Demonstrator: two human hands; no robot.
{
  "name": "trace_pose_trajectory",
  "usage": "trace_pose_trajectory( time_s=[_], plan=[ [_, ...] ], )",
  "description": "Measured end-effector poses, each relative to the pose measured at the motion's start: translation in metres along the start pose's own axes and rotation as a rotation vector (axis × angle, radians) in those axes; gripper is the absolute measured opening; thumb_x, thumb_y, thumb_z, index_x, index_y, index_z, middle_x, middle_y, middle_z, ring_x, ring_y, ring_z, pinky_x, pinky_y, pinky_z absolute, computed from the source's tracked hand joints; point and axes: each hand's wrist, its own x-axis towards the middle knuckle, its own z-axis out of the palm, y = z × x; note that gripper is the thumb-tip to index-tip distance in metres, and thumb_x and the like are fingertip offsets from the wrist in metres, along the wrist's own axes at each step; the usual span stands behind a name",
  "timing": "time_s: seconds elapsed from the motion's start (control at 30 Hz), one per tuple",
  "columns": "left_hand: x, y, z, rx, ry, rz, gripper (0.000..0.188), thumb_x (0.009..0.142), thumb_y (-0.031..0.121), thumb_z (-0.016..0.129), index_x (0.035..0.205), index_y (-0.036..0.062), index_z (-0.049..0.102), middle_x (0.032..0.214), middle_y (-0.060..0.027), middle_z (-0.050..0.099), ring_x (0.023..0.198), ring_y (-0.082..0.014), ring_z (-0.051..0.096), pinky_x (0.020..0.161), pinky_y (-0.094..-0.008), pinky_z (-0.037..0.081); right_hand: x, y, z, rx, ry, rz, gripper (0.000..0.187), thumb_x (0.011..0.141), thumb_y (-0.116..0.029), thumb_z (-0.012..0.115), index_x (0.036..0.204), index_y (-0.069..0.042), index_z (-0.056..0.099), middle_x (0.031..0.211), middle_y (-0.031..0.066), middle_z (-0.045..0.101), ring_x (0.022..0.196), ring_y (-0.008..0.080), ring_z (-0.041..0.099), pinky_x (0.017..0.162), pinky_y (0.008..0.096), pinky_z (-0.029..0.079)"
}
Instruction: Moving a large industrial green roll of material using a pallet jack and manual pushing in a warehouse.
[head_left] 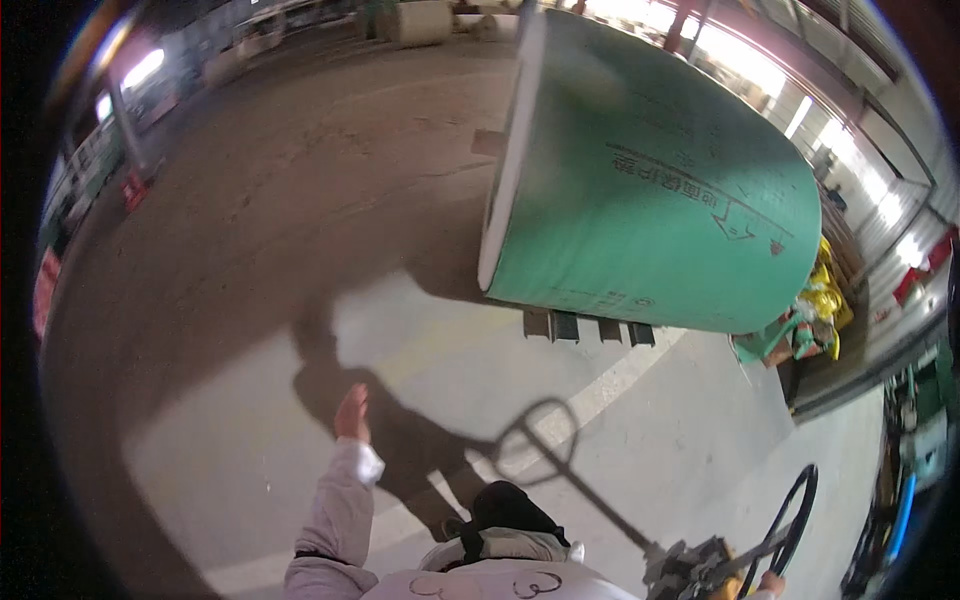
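My left hand (353,412) is held out over the floor, fingers stretched out, with nothing in it. At the lower right my right hand (772,582) is closed round the lower end of a black loop handle (803,505), only partly in view. Below the handle shows the dark mechanism (690,568) of what looks like a pallet jack, with a bit of yellow. Ahead and to the right stands a very large green roll (660,200) with a pale end face, above several dark metal supports (565,327).
Yellow and green bags (822,305) are heaped beside the roll at the right. Pale rolls (423,22) stand far back. A post with a red base (134,190) is at the far left. Machinery with a blue tube (903,515) lines the right edge. White lines (620,385) cross the grey floor.
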Motion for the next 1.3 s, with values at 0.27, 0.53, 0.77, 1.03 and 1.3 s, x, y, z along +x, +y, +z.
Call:
trace_pose_trajectory(
  time_s=[0.27,0.53,0.77,1.03,1.3],
  plan=[
    [0.069,0.108,0.124,0.289,-0.544,0.212,0.023,0.086,0.012,0.042,0.102,0.0038,0.056,0.104,-0.0084,0.055,0.101,-0.0158,0.049,0.09,-0.0275,0.034,-0.023,-0.352,0.074,0.144,-0.02,0.447,0.02,0.061,-0.011,0.051,0.074,0.005,0.05,0.057,0.015,0.052,0.055,0.0239,0.05,0.053,0.0336,0.04],
    [0.152,0.129,0.165,0.65,-1.146,0.506,0.026,0.076,0.002,0.048,0.101,0.0047,0.055,0.103,-0.0106,0.054,0.096,-0.0243,0.051,0.08,-0.0309,0.042,-0.077,-0.588,0.042,-0.053,-0.059,0.631,0.034,0.059,-0.012,0.056,0.091,-0.001,0.055,0.084,0.0192,0.059,0.082,0.0308,0.057,0.072,0.0338,0.043],
    [0.185,0.176,0.276,0.251,-1.678,0.845,0.03,0.071,0.001,0.053,0.1,0.0045,0.054,0.103,-0.0116,0.053,0.094,-0.0278,0.05,0.08,-0.0354,0.042,-0.159,-0.729,-0.009,-0.008,-0.098,0.555,0.03,0.058,-0.012,0.064,0.085,-0.002,0.056,0.076,0.0186,0.058,0.075,0.0332,0.057,0.065,0.0368,0.044],
    [0.135,0.262,0.36,0.183,-1.82,1.409,0.057,0.06,0.016,0.065,0.114,0.0105,0.045,0.121,-0.0092,0.04,0.111,-0.0271,0.038,0.092,-0.0444,0.029,-0.261,-0.805,-0.057,-0.012,-0.092,0.399,0.022,0.049,-0.013,0.064,0.066,-0.004,0.053,0.061,0.015,0.054,0.057,0.0334,0.052,0.051,0.0382,0.042],
    [0.037,0.352,0.476,-0.11,-2.516,1.346,0.035,0.058,0.017,0.069,0.089,0.0109,0.051,0.098,-0.0035,0.054,0.099,-0.0233,0.049,0.086,-0.043,0.034,-0.225,-0.793,-0.201,0.112,-0.163,0.252,0.031,0.051,-0.034,0.07,0.056,-0.008,0.053,0.052,0.0068,0.049,0.052,0.026,0.05,0.05,0.037,0.038]
  ],
)
